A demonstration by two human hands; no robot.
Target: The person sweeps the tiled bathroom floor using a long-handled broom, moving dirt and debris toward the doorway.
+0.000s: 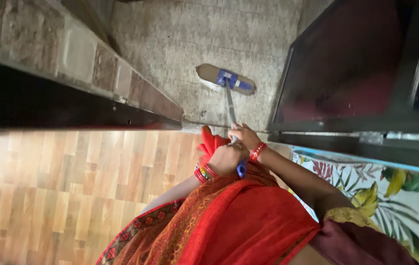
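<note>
Flat mop (225,79), hands (234,149) gripping handle (230,108)

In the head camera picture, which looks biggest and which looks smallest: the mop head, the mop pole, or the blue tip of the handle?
1. Mop head, the widest.
2. Mop pole, long but thin, so it could be a near tie with the head.
3. Blue tip, smallest, though it sits nearest the camera, below the hands.

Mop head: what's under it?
The flat mop head lies on pale speckled floor tiles, which show all round it. The patch directly beneath is covered. Both hands, left hand and right hand, grip the mop handle.
</note>
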